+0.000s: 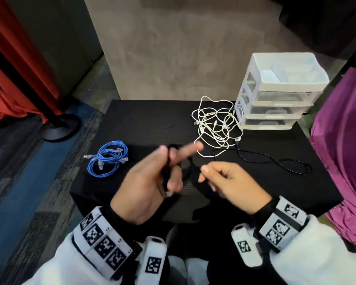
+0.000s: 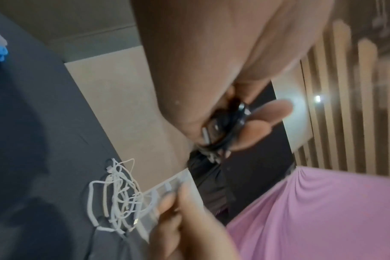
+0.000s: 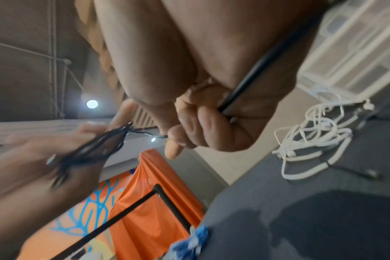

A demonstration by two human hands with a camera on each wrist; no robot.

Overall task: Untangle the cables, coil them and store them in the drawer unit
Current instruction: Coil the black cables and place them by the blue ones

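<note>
Fingers of L hand curl round black cable coil; R hand pinches its strand, above tabletop

Table, black cloth cover; red drape on black stand, left; purple fabric, right; patterned carpet.

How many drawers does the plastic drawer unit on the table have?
3 drawers in the drawer unit, stacked under its open top tray: top drawer, middle drawer, bottom drawer. All look closed.
</note>
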